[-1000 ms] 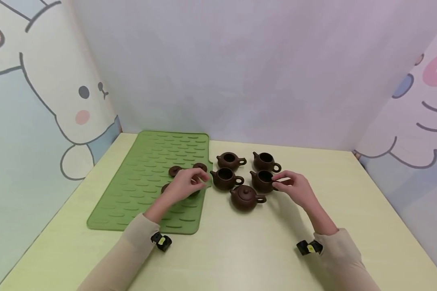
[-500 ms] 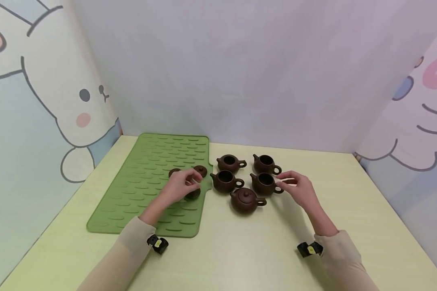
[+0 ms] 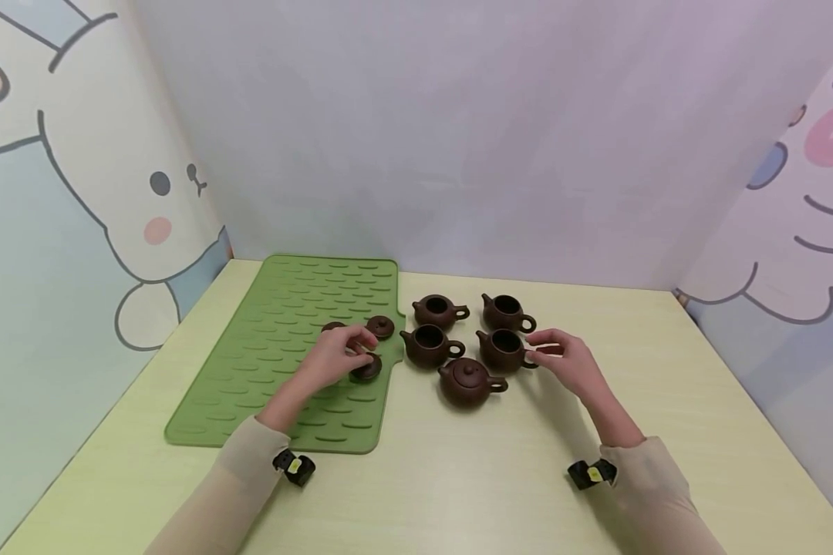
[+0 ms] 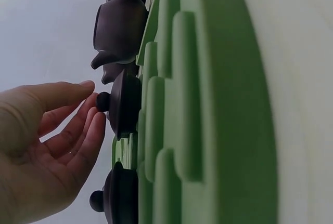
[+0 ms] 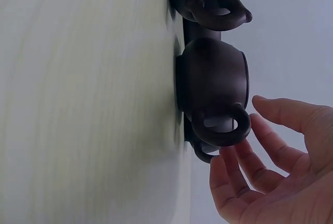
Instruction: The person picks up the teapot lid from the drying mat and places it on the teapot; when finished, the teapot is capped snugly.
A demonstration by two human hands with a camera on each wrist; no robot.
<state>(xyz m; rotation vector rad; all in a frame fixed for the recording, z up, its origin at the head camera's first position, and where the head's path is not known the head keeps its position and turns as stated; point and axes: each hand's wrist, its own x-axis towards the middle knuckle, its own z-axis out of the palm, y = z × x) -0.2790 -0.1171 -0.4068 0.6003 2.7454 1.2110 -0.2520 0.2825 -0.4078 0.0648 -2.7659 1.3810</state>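
Leftward is where my left hand [image 3: 329, 359] is shifting since the earlier frame, uncovering the near right lid [image 3: 366, 368] on the green mat [image 3: 229, 385]; my right hand [image 3: 569, 362] is backing slightly off the near right teapot [image 3: 502, 351].

Left hand: I am gripping nothing; relaxed fingers are meeting the knob [image 4: 103, 102], thumb standing apart. Caution: if I am closing off-centre, the small round knob could be slipping and the lid tilting or dropping. My lower fingers could also be nudging the neighbouring lid [image 4: 122, 198].

Right hand: I am holding nothing, fingers loosely spread beside the handle [image 5: 221, 139]; whether one is touching, I cannot tell. Caution: pushing unevenly could be sliding this pot into its neighbours, since they are standing close.

Containers, near to far: the lidded teapot [image 3: 467, 384] is standing upright on the surface [image 3: 444, 478], its lid hiding the inside. Behind it, the near right teapot and near left teapot [image 3: 428, 347] are standing lidless, interiors too dark for judging contents. Farther back, the far left teapot [image 3: 436, 311] and far right teapot [image 3: 504, 313] are likewise standing uncovered.
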